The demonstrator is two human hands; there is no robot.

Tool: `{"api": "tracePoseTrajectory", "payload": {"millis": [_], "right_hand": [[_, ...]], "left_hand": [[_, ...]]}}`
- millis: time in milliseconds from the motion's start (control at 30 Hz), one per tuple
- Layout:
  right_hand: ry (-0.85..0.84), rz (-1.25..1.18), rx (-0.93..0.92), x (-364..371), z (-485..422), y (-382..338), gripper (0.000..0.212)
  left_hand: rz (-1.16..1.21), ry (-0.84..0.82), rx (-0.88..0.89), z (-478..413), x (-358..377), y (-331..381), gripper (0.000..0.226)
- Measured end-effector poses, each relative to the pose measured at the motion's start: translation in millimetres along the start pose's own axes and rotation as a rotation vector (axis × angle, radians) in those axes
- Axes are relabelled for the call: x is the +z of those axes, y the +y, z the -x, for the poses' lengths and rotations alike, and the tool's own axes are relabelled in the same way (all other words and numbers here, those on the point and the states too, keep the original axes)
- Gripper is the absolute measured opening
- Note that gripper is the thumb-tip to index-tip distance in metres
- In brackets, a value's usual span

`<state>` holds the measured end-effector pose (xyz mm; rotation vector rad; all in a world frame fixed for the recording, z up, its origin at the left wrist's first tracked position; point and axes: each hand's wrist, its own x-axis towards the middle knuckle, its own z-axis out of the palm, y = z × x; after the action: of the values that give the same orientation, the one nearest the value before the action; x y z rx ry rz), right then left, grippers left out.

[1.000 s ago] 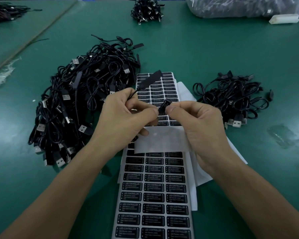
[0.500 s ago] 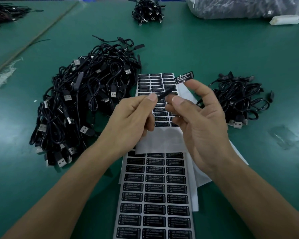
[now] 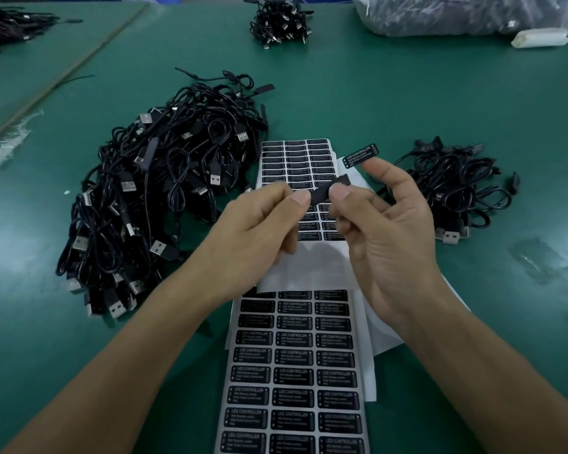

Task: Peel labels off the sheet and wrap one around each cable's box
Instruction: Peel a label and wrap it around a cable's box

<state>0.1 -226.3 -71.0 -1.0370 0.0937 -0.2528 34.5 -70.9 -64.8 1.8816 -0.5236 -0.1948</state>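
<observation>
My left hand and my right hand pinch the two ends of a small black cable box above the label sheet. A peeled black label with white "LED CONTROLLER" print sticks to my right index fingertip, raised above the box. The sheet of black labels runs from the near edge up the middle of the green table; its middle part is bare white backing. The cable attached to the box is hidden behind my left hand.
A big tangle of black USB cables lies left of the sheet. A smaller cable pile lies to the right. Another bundle sits at the far centre, a plastic bag at the far right, more cables at the far left.
My right index finger lifted away from the box with the label stuck to its tip. The box turned from pointing up to lying nearly level between my two thumbs.
</observation>
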Motion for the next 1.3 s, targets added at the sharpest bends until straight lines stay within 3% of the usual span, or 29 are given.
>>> {"api": "tracePoseTrajectory", "payload": {"millis": [167,333,500,600,1067,1300], "right_hand": [[-0.002,0.061,-0.054,-2.3,-0.6,0.4,0.054],[-0.012,0.188,-0.128,-1.9,0.8,4.2,0.041],[0.033,0.188,-0.127,-0.5,1.6,3.0,0.007],[0.014,0.202,-0.064,-1.3,2.4,5.7,0.017],[0.037,0.24,0.007,-2.5,1.8,10.6,0.01],[0.034,0.269,0.011,-0.6,3.3,9.4,0.015]], "left_hand": [[-0.068,0.127,0.117,-0.7,0.2,1.0,0.014],[-0.04,0.228,0.106,-0.5,0.6,1.5,0.016],[0.104,0.261,0.015,-2.8,3.2,-4.6,0.022],[0.16,0.251,-0.005,-4.0,3.7,-5.4,0.022],[0.267,0.125,-0.005,-2.0,3.8,-4.4,0.008],[0.246,0.074,-0.028,-1.7,3.4,-5.5,0.021]]}}
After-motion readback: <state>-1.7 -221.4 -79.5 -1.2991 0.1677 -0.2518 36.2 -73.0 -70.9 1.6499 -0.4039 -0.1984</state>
